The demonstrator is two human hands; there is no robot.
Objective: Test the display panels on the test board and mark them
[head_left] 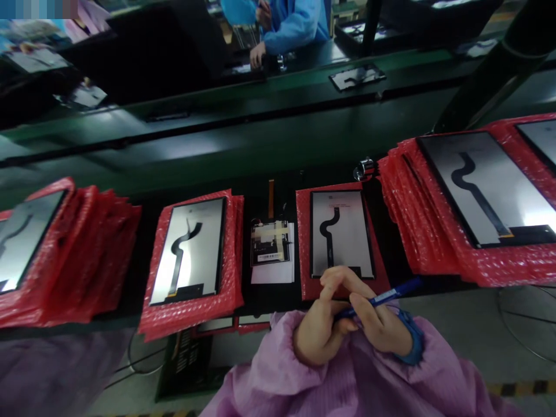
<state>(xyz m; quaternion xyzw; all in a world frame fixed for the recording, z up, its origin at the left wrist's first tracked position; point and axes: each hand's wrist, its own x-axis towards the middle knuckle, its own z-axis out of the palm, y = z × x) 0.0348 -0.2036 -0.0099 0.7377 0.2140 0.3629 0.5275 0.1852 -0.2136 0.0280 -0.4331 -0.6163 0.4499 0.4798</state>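
Observation:
My right hand (pixel 377 324) grips a blue pen (pixel 386 296) that points up to the right. My left hand (pixel 324 321) is curled against it, fingers bent and touching the pen's lower end. Both hands sit close to my chest in pink sleeves. Just beyond them a display panel (pixel 341 231) with a black flex cable lies on a red bubble-wrap sheet (pixel 304 243). Left of it lies a small circuit board with tape (pixel 270 243) on a white sheet.
More panels rest on red bubble-wrap stacks: one at centre left (pixel 191 249), one at far left (pixel 26 237), a tall stack at right (pixel 482 185). A green conveyor (pixel 260 139) runs behind. Across it, a person in a blue coat (pixel 289 26) works.

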